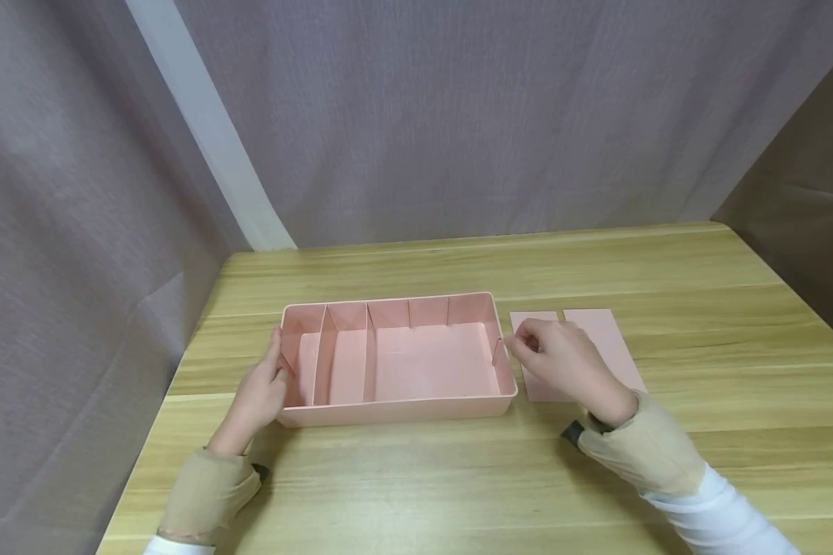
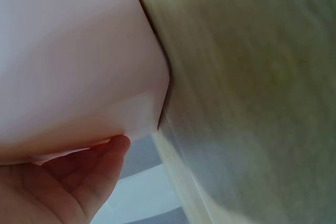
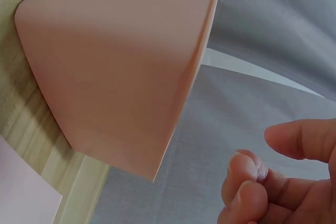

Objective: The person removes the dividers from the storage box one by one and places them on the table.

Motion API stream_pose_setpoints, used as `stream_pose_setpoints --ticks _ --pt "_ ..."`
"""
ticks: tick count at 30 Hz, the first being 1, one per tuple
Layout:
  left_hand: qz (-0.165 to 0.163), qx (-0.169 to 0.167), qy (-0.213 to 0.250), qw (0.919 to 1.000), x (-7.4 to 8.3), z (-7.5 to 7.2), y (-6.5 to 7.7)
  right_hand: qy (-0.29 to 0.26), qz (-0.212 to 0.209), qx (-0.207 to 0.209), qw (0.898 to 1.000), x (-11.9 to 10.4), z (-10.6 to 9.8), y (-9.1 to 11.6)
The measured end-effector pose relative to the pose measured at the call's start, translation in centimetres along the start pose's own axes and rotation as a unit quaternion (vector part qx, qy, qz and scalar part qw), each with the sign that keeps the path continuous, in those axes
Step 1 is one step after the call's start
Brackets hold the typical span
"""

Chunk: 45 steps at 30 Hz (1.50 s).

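At the pink tray [image 1: 396,412]'s left end, the left hand [image 1: 258,391] touches its rim; whether it clamps there I cannot tell. The smooth, round-cornered tray lies lengthwise between the hands on the wood-grained worktop [image 1: 403,478], thin dividers [image 1: 325,362] standing across its left part. Just beyond its right end, the right hand [image 1: 562,358], farther from it, hangs over flat, straight-edged pink panels [image 1: 609,339], thumb apart from curled fingers, holding nothing.

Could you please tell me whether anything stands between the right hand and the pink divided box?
Nothing visible does: the right wrist view shows only a gap between the right hand and pink divided box. Two pink panels lie flat on the tabletop.
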<state>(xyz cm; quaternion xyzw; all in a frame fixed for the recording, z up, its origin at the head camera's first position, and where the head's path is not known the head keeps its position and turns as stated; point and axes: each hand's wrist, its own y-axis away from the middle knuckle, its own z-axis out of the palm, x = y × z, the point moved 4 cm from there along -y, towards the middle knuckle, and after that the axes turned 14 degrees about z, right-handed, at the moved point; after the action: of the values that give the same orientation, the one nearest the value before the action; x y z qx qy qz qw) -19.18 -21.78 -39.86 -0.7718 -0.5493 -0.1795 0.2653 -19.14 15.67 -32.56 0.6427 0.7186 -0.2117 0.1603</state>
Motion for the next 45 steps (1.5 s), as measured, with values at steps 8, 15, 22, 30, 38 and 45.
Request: stream_pose_setpoints --ticks 8,15,22,30,38,45 --pt "-0.004 -0.004 0.0 1.0 -0.1 0.1 0.0 0.0 0.0 -0.02 1.0 -0.2 0.6 -0.2" --pt "-0.003 -0.005 -0.003 1.0 -0.2 0.2 0.0 -0.006 -0.011 -0.024 1.0 -0.8 1.0 -0.2" --pt "-0.001 -0.001 -0.008 1.0 0.0 0.0 0.0 -0.007 -0.015 -0.028 0.999 -1.5 1.4 -0.1" --pt "-0.001 0.001 -0.011 0.9999 0.1 0.0 0.1 -0.006 -0.019 -0.031 0.999 -1.8 1.9 -0.1" --pt "-0.005 -0.001 -0.008 1.0 0.0 0.0 0.1 -0.003 -0.023 -0.035 0.999 -2.3 2.5 -0.3" --pt "-0.006 -0.002 -0.008 1.0 0.1 0.0 0.0 0.003 -0.024 -0.042 0.999 -2.7 2.9 -0.3"
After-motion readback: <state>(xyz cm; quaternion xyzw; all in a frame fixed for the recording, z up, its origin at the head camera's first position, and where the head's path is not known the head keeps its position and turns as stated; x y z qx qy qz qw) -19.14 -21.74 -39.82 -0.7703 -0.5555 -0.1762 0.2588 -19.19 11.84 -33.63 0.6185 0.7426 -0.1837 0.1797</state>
